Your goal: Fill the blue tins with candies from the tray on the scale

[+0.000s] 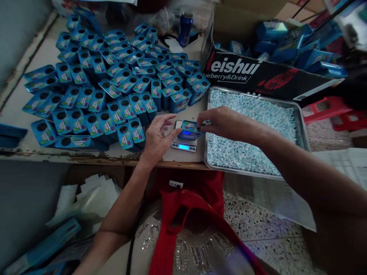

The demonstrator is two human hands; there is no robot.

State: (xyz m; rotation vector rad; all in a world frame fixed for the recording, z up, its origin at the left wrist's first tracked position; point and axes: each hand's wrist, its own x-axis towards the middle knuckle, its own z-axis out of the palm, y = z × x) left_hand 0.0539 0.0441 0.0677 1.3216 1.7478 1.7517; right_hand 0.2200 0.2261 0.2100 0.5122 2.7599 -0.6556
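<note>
The tray [243,173] is shiny metal. The little pellets [229,156] look smooth, with a dull, chalky finish. The blue packs [116,110] are smooth and a bit glossy; I can't tell if they are tin, plastic or card. The digital scale [184,146] has a smooth front. The drink can [186,29] is shiny metal. The big box [272,82] is cardboard, printed outside and plain matt brown inside. The surface [14,110] has a rough, chipped wood edge. The apron [164,240] is red cloth. The floor [258,225] looks like smooth, speckled stone.
</note>
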